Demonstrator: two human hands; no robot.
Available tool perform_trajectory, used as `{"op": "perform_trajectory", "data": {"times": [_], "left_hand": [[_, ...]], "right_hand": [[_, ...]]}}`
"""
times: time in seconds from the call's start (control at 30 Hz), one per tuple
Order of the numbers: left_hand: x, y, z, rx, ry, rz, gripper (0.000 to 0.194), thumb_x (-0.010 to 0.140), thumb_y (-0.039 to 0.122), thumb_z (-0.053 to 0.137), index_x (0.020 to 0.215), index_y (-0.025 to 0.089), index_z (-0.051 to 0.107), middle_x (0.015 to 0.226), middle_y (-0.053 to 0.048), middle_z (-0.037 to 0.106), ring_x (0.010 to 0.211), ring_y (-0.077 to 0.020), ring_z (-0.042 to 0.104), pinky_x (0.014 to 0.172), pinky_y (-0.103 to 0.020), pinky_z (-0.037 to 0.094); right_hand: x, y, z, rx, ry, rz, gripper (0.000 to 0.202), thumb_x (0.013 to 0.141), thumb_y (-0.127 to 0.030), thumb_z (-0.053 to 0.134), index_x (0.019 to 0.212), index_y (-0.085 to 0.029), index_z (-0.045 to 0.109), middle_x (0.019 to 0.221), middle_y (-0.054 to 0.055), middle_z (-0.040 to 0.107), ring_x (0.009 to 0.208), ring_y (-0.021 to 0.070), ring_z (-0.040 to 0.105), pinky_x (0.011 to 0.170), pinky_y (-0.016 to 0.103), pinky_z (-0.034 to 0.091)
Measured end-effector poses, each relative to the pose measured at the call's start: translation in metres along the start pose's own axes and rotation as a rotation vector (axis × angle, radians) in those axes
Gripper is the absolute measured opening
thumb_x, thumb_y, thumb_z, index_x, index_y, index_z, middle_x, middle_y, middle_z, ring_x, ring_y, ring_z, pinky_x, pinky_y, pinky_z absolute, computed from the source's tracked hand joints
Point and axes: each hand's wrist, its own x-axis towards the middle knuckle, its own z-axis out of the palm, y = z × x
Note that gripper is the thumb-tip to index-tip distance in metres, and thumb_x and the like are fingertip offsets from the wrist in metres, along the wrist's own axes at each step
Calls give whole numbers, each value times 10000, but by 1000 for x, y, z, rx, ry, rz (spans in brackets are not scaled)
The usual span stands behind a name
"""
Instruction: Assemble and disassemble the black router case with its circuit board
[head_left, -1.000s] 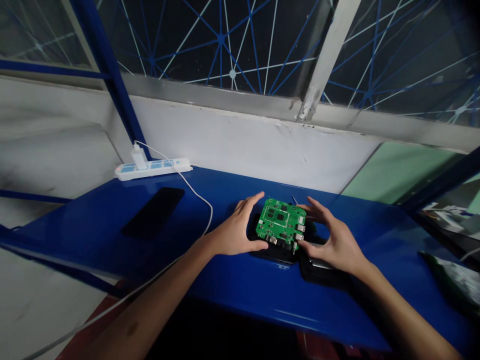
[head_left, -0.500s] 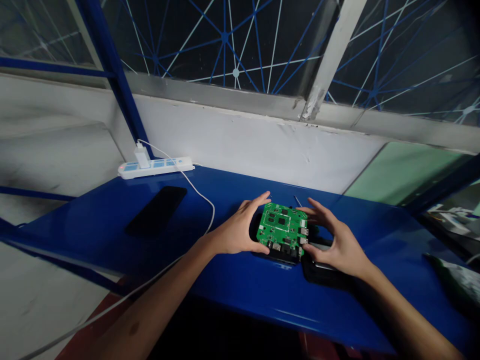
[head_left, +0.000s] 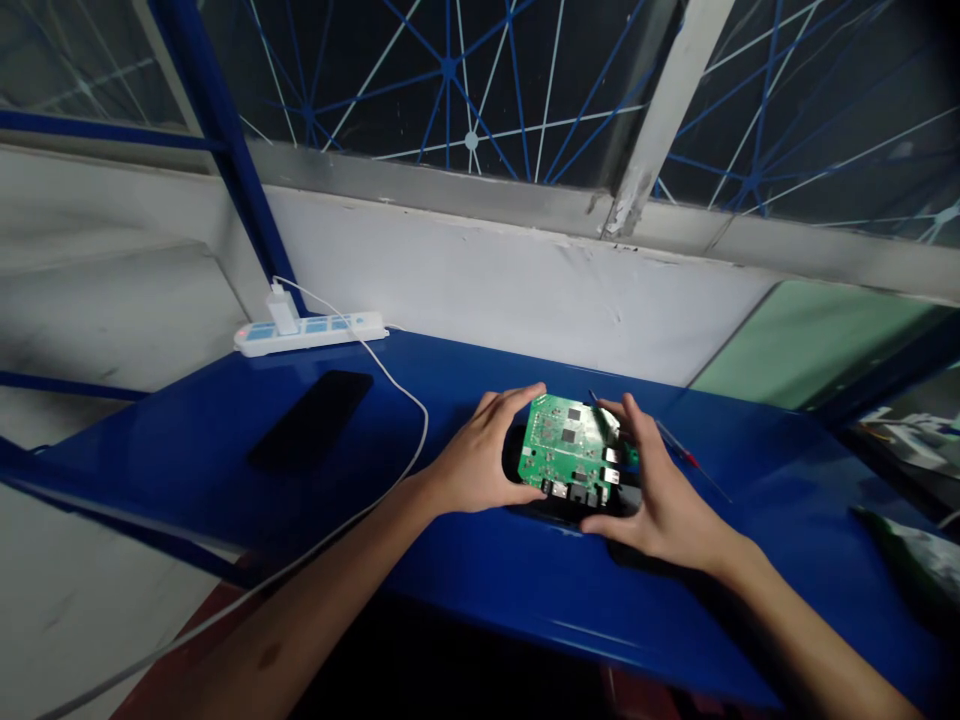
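A green circuit board (head_left: 571, 445) with metal ports along its near and right edges is tilted above a black casing (head_left: 553, 508) on the blue table. My left hand (head_left: 484, 455) grips the board's left side, thumb at the near left corner and fingers at the far left one. My right hand (head_left: 652, 490) is curved around the right side, its fingers by the far right corner and its thumb low at the casing's near edge. Whether it grips the board or the casing is hard to tell. A dark object lies partly hidden under my right hand.
A black phone-like slab (head_left: 311, 420) and a white power strip (head_left: 311, 333) with a plug lie to the left. A white cable (head_left: 420, 400) crosses the blue table (head_left: 480, 590). A red-marked screwdriver (head_left: 691, 459) lies right; a bag (head_left: 911, 555) sits far right.
The board has risen slightly and tilted, catching the light. My right thumb has moved left and down from the ports to the near edge. The red-marked tool has come into view beside my right hand.
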Motion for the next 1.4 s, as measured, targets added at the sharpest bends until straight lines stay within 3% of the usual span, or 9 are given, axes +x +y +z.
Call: {"op": "perform_trajectory", "data": {"times": [0.13,0.67,1.17,1.4], "left_hand": [[0,0,0,33,9,25,1122,643,277,885,1541,293,212,1541,-107,402,1345,-383,411,1102,-621,407],[2,0,2,106,-8,33,1095,697,303,867,1547,317,175,1545,-101,401,1348,-385,424,1109,-616,416],[2,-2,1,145,-16,33,1136,685,300,889,1554,316,158,1549,-96,391,1345,-372,402,1117,-601,417],[-1,-3,2,186,0,87,1185,685,322,899,1570,327,111,1564,-132,359,1390,-415,353,1115,-663,383]], "right_hand": [[2,-3,1,-56,-15,11,1236,763,-435,766,1590,-224,-127,1563,236,275,1417,446,382,1103,668,404],[4,-4,-3,-25,-21,13,1198,763,-360,747,1590,-254,-115,1589,208,264,1434,443,362,1113,676,387],[3,0,2,-26,23,7,1196,768,-400,751,1593,-243,-101,1578,210,302,1435,430,365,1124,672,376],[4,1,3,-28,52,-17,1184,777,-407,741,1593,-245,-101,1571,208,317,1415,430,386,1111,674,397]]}}
